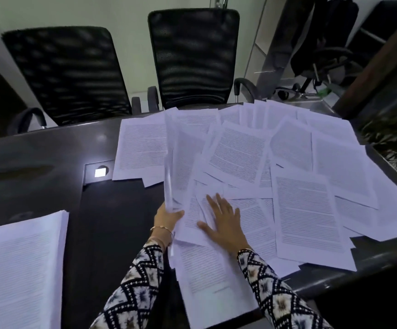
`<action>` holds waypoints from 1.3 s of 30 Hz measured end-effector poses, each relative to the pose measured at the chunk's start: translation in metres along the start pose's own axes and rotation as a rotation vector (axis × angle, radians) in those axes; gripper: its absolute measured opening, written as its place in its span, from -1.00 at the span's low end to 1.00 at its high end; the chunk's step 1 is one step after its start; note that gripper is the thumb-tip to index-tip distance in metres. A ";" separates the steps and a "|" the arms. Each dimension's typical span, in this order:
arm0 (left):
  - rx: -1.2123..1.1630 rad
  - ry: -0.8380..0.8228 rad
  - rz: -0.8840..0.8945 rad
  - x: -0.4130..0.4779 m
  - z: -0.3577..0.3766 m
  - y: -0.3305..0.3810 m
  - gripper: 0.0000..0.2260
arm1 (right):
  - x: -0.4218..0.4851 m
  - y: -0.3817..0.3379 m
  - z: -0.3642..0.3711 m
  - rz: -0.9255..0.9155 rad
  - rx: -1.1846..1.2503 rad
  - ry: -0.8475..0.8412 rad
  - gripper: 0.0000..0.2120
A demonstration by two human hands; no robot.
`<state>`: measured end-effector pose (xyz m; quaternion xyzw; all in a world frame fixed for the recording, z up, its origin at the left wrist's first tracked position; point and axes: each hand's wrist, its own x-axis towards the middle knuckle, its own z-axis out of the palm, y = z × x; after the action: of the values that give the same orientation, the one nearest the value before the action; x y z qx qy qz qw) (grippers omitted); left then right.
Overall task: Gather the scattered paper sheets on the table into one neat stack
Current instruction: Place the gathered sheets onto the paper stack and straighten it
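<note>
**Loose pages cover the right of the desk; one hand grips, the other lies flat**

The scattered sheets (306, 205) lie in an overlapping fan across the right half of the dark desk (50, 157). They reach from its far edge to the near edge, and a few corners hang over the right side. All show dense printed text, and they lie at many angles.

The left hand (167, 216) grips the near end of a bundle of sheets (177, 162), with the thumb curled over the top. The bundle tilts up on its left edge and stretches away toward the far side. It stands at the left border of the spread.

Just to its right, the right hand (224, 223) lies palm down on the loose pages, fingers straight and spread, holding nothing. The two hands are near each other but do not touch.

Both forearms wear black-and-white zigzag sleeves (135, 288), and a thin bangle (161, 230) circles the left wrist.

At the near left, well apart from the spread, sits a thick squared stack (19, 269) of printed paper. Bare desk separates it from the hands.

A small cable plate (97, 172) is set into the desk just left of the farthest-left sheet. It catches a bright reflection.

Two black mesh chairs (67, 72) (192, 55) stand at the far side. Green foliage (392, 143) shows at the right edge.
</note>
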<state>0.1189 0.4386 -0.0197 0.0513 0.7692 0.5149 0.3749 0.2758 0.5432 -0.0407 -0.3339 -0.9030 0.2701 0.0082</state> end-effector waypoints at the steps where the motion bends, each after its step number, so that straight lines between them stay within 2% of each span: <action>1: -0.045 0.020 0.014 0.000 -0.014 0.001 -0.61 | -0.001 0.000 0.000 -0.031 -0.014 -0.038 -0.17; 3: -0.097 0.055 0.048 0.005 -0.041 0.000 -0.48 | 0.000 0.008 0.001 -0.080 -0.116 -0.088 -0.09; 5: -0.102 0.097 0.059 0.006 -0.067 -0.001 -0.45 | 0.003 0.014 0.005 -0.079 -0.202 -0.107 -0.02; 8: -0.085 0.109 0.059 0.003 -0.090 -0.003 -0.53 | 0.009 0.004 0.011 0.013 -0.224 -0.098 -0.17; 11: -0.087 0.173 0.071 0.002 -0.109 0.000 -0.65 | 0.015 -0.023 0.020 -0.196 -0.258 -0.061 -0.37; 13: -0.117 0.213 0.077 0.002 -0.125 0.005 -0.67 | 0.016 -0.035 0.027 -0.308 -0.275 -0.124 -0.34; 15: -0.151 0.249 0.084 0.002 -0.145 0.006 -0.65 | 0.013 -0.036 0.027 -0.243 -0.284 -0.169 -0.25; 16: -0.176 0.268 0.083 0.002 -0.156 0.003 -0.65 | 0.013 -0.032 0.027 -0.192 -0.305 -0.168 -0.27; 19: -0.256 0.290 0.071 0.005 -0.193 -0.004 -0.64 | 0.015 -0.032 0.018 -0.042 -0.367 -0.135 -0.51; 22: -0.305 0.240 0.065 0.002 -0.211 -0.005 -0.63 | 0.024 -0.047 0.011 0.021 -0.337 -0.089 -0.56; 23: -0.313 0.219 0.071 0.002 -0.216 -0.005 -0.64 | 0.025 -0.061 0.006 -0.023 -0.291 -0.056 -0.51; 25: -0.330 0.167 0.095 0.001 -0.217 -0.004 -0.63 | 0.023 -0.097 0.000 -0.132 0.028 -0.009 -0.41; 27: -0.349 0.111 0.097 0.003 -0.216 -0.007 -0.63 | 0.026 -0.126 -0.003 0.014 0.585 -0.091 -0.50; 29: -0.371 0.033 0.042 0.002 -0.213 -0.008 -0.76 | 0.043 -0.135 -0.004 0.230 1.072 -0.232 -0.30; 30: -0.369 0.001 0.020 0.002 -0.210 -0.009 -0.80 | 0.051 -0.129 -0.006 0.291 1.206 -0.286 -0.18; 31: -0.367 -0.023 0.005 0.004 -0.208 -0.012 -0.82 | 0.057 -0.126 -0.008 0.330 1.285 -0.281 -0.16; 33: -0.359 -0.096 -0.010 0.000 -0.199 -0.016 -0.86 | 0.063 -0.120 -0.017 0.321 1.290 -0.265 -0.30; 34: -0.341 -0.164 -0.029 -0.005 -0.195 -0.019 -0.86 | 0.063 -0.118 -0.019 0.315 1.211 -0.274 -0.29; 36: -0.282 -0.288 -0.079 -0.008 -0.192 -0.022 -0.47 | 0.068 -0.105 -0.014 0.286 1.090 -0.300 -0.23; 37: -0.286 -0.334 -0.085 -0.006 -0.193 -0.023 -0.34 | 0.071 -0.097 -0.012 0.299 1.080 -0.298 -0.30; 38: -0.318 -0.355 -0.085 -0.004 -0.196 -0.021 -0.30 | 0.073 -0.090 -0.009 0.290 1.093 -0.312 -0.34; 39: -0.380 -0.373 -0.082 0.001 -0.201 -0.020 -0.36 | 0.074 -0.087 -0.012 0.283 1.103 -0.354 -0.33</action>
<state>-0.0030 0.2783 0.0012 0.0427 0.5776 0.6162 0.5338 0.1690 0.5391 0.0001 -0.3472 -0.5638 0.7494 -0.0062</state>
